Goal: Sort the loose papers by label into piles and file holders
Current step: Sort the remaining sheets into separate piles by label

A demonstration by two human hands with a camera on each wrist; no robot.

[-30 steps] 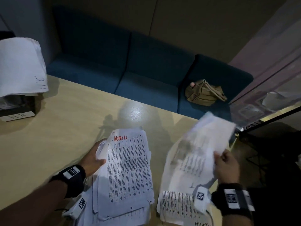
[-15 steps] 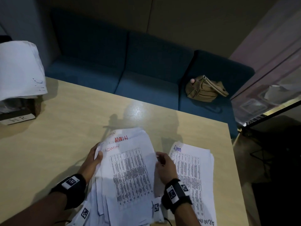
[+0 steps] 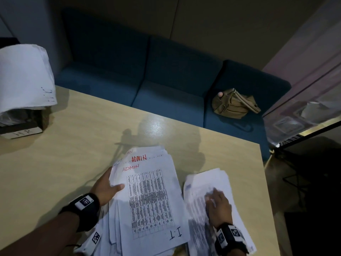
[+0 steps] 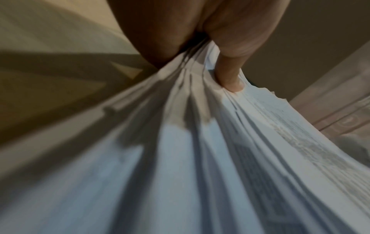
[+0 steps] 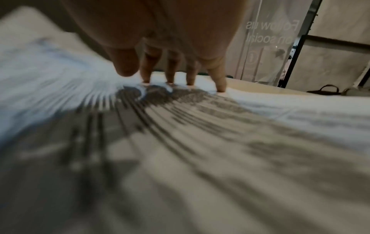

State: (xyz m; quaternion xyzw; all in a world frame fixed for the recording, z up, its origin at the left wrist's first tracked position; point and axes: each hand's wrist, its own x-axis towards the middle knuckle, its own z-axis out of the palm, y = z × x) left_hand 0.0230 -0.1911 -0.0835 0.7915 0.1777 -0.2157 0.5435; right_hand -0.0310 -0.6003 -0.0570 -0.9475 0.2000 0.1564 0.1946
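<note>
A thick stack of loose papers (image 3: 149, 200) lies fanned in front of me; its top sheets read ADMIN at the head and I.T at the foot. My left hand (image 3: 107, 187) grips this stack at its left edge, thumb on top (image 4: 228, 76), the other fingers hidden below. To the right a second pile of printed sheets (image 3: 208, 183) lies flat on the table. My right hand (image 3: 217, 202) rests on that pile, its fingertips (image 5: 170, 79) pressing the top sheet (image 5: 200, 126). A file holder labelled HR (image 3: 22, 132), with white papers drooping over it, stands at the far left.
The light wooden table (image 3: 73, 145) ends at the right just past the second pile. Behind it runs a blue sofa (image 3: 166, 74) with a tan bag (image 3: 232, 104) on its right seat. A glass partition (image 3: 304, 108) stands at the right.
One second ago my right hand held a sheet up in the air; it came down beside the left stack, then moved right onto the second pile. My left hand kept its hold.
</note>
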